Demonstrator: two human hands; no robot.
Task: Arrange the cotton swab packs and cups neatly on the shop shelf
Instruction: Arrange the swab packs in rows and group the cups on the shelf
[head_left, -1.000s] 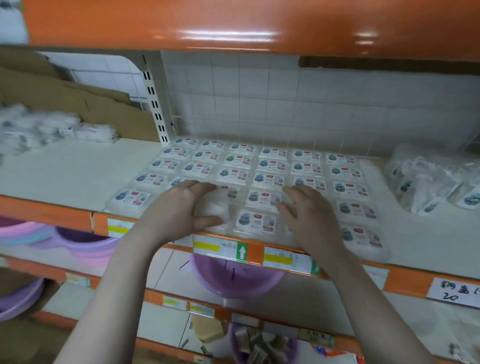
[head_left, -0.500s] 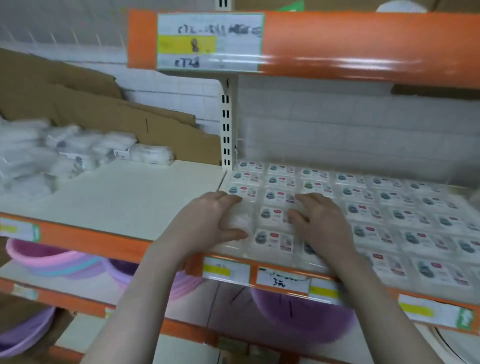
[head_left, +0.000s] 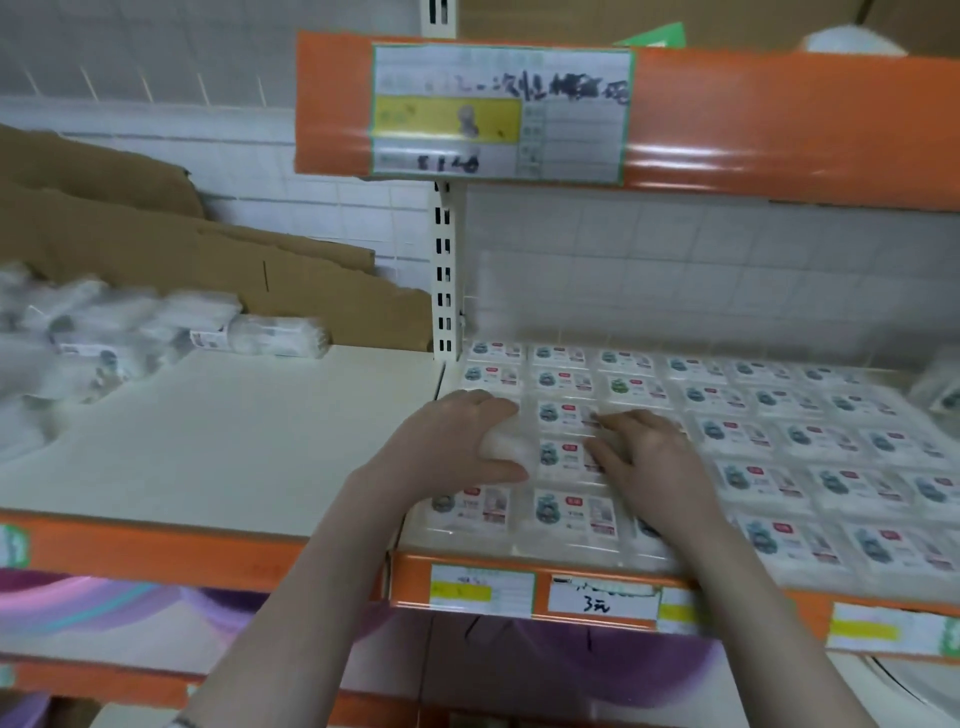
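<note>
A white-tiled wall backs a shop shelf (head_left: 218, 441) with an orange front rail, split by a slotted upright post (head_left: 444, 291) that serves as the marker here. In the single head view, right of the post lies a tidy grid of cotton swab packs (head_left: 769, 441), flat and edge to edge. Just right of the post, the left hand (head_left: 457, 441) curls fingers and thumb round a white pack (head_left: 506, 441) in the grid, while the right hand (head_left: 654, 457) rests beside it with fingers lightly bent, pressing on neighbouring packs; whether it pinches one cannot be told. Far left of the post sits a loose heap of packs (head_left: 104, 343) before leaning cardboard (head_left: 234, 270). Likely risks: lifting the gripped pack could drag its slippery neighbours askew, or nudge the front row over the rail.
</note>
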